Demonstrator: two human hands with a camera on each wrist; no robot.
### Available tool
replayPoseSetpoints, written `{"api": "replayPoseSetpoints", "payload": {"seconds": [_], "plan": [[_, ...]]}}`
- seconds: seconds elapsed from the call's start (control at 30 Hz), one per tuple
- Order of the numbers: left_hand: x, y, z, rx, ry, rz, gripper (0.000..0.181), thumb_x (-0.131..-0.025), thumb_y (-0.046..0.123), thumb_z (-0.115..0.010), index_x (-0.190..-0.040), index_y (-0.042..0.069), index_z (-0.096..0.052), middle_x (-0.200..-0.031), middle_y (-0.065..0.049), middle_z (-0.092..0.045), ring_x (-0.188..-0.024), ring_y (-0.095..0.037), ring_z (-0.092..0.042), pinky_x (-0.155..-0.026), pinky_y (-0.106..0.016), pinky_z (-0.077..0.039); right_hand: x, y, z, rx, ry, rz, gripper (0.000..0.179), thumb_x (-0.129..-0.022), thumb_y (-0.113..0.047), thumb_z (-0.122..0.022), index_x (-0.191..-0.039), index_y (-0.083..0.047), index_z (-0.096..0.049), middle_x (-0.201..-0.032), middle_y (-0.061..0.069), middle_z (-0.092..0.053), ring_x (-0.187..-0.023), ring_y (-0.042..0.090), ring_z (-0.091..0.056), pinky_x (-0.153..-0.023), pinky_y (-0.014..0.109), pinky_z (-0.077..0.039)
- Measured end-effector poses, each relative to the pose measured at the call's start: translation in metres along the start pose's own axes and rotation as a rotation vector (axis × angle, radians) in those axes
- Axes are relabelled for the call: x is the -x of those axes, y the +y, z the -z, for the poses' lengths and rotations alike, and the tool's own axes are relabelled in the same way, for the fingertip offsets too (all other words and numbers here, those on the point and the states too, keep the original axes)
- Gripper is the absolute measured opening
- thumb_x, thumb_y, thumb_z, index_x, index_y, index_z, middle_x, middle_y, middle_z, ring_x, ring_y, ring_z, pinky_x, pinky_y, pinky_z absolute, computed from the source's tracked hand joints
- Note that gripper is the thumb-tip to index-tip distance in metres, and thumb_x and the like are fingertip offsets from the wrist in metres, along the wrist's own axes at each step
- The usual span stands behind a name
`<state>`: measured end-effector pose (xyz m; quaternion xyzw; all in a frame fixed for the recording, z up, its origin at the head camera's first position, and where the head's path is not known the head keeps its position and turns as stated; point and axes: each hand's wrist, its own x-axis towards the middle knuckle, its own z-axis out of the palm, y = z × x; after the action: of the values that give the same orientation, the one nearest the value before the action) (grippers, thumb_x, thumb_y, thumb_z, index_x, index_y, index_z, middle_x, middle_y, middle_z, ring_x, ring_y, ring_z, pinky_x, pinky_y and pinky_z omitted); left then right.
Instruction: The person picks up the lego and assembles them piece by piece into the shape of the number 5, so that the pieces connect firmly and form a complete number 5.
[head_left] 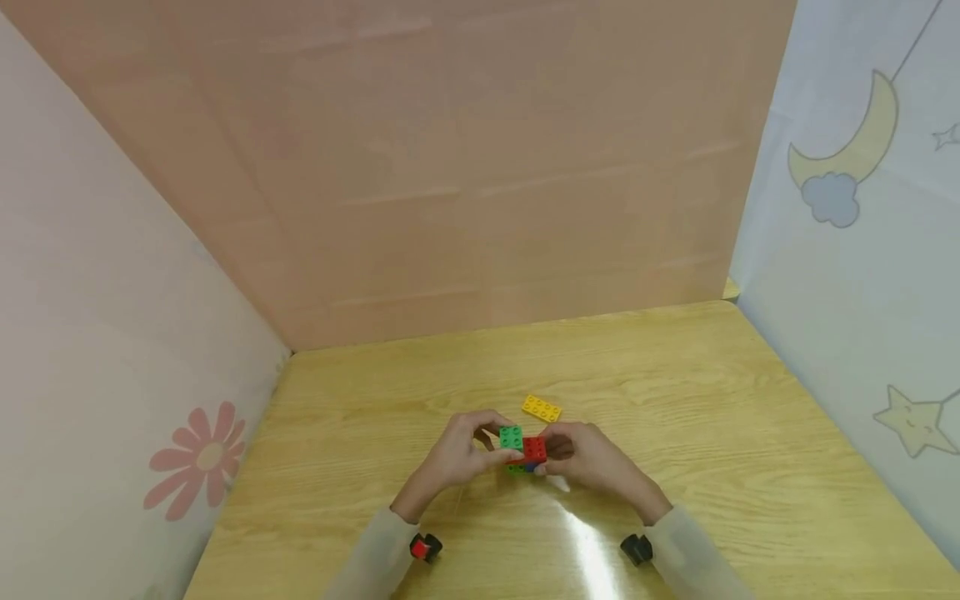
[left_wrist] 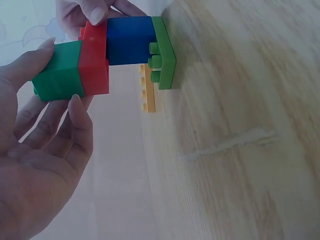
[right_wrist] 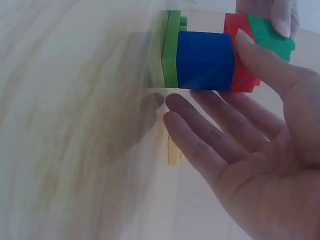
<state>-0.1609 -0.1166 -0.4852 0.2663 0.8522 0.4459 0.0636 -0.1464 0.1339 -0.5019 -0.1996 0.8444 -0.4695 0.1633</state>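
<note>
Between the two hands, apparently standing on the wooden table (head_left: pixel 675 375), is a toy-brick stack (head_left: pixel 534 450): light-green plate (right_wrist: pixel 170 60), blue brick (left_wrist: pixel 131 42), red brick (right_wrist: pixel 245 75), then green brick (left_wrist: pixel 59 70), offset left so red studs show. The left hand (head_left: pixel 459 454) pinches the green brick; the right hand (head_left: pixel 596 458) grips the red one, probably steadying everything beneath. Beyond lies a yellow eight-stud brick (head_left: pixel 542 408), apart from both hands.
</note>
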Motion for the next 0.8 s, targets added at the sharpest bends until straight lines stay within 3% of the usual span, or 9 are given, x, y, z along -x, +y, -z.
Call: {"api": "replayPoseSetpoints", "payload": {"seconds": [0.2,0.37,0.53,0.8], "plan": [[-0.0009,0.0008,-0.0009,0.018,0.009,0.033,0.029,-0.080,0.046,-0.078,-0.105,0.032,-0.071,-0.101,0.012,-0.072,-0.089,-0.003,-0.065,-0.074,-0.023,-0.057,0.0014,-0.0021,-0.0005,-0.010,0.051,0.022,0.040,-0.086,-0.035,-0.076,-0.121,-0.020,-0.065,-0.117,0.004,-0.071,-0.102,0.020,-0.070,-0.084,0.029,-0.060],[0.0015,0.0000,-0.0042,0.096,0.031,0.083,0.034,-0.078,0.047,-0.080,-0.108,0.032,-0.072,-0.105,0.012,-0.072,-0.093,-0.005,-0.065,-0.076,-0.023,-0.057,0.0024,-0.0040,-0.0032,-0.005,0.108,0.030,0.037,-0.084,-0.034,-0.078,-0.118,-0.021,-0.068,-0.111,0.001,-0.073,-0.099,0.018,-0.070,-0.082,0.024,-0.059],[0.0073,-0.0034,-0.0078,0.208,0.055,0.135,0.036,-0.079,0.043,-0.080,-0.111,0.028,-0.074,-0.113,0.010,-0.072,-0.098,-0.008,-0.064,-0.079,-0.025,-0.057,0.0017,-0.0064,-0.0034,-0.026,0.087,0.008,0.033,-0.083,-0.033,-0.079,-0.112,-0.023,-0.069,-0.111,0.000,-0.073,-0.102,0.018,-0.070,-0.089,0.034,-0.059],[0.0070,-0.0042,-0.0083,0.242,0.043,0.133,0.034,-0.084,0.044,-0.076,-0.112,0.026,-0.073,-0.113,0.010,-0.072,-0.102,-0.009,-0.064,-0.081,-0.026,-0.056,-0.0009,-0.0092,-0.0020,-0.053,0.059,0.010,0.027,-0.083,-0.029,-0.079,-0.107,-0.020,-0.069,-0.108,0.001,-0.073,-0.101,0.018,-0.071,-0.087,0.031,-0.059]]}}
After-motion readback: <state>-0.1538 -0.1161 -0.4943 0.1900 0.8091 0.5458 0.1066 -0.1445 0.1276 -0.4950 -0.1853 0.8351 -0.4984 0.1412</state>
